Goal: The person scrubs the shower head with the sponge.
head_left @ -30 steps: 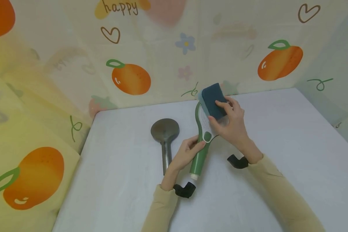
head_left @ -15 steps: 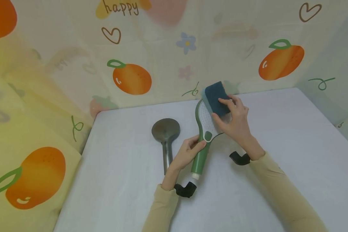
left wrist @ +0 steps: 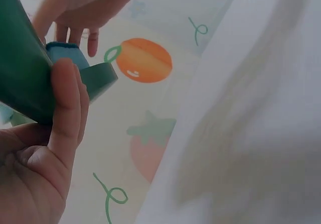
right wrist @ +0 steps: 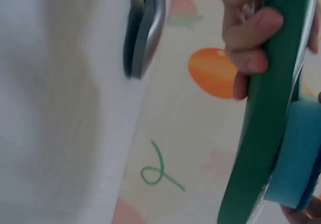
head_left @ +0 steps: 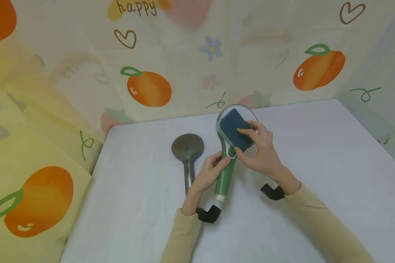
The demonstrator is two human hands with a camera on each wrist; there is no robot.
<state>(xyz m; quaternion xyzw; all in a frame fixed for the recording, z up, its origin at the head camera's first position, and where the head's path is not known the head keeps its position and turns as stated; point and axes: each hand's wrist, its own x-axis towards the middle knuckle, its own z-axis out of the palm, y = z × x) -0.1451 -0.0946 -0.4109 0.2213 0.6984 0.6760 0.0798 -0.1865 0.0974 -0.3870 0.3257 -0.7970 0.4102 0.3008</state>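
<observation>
My left hand grips the handle of a green shower head, its perforated white face turned up towards me. In my right hand a blue sponge is pinched between thumb and fingers, flat over that face and covering much of it. The right wrist view shows the lighter side of the sponge against the face of the shower head. From the left wrist view, the left fingers curl round the green handle, while only a corner of the sponge shows behind it.
A grey shower head lies on the white table to the left, its handle end hidden behind the left wrist. A patterned cloth hangs behind the table's back edge. Black wrist-worn pieces sit at both wrists.
The sponge first moved slightly up and right, then came down and left across the shower head's face, baring its top rim. The shower head shifted a little left; the left hand keeps its grip.
</observation>
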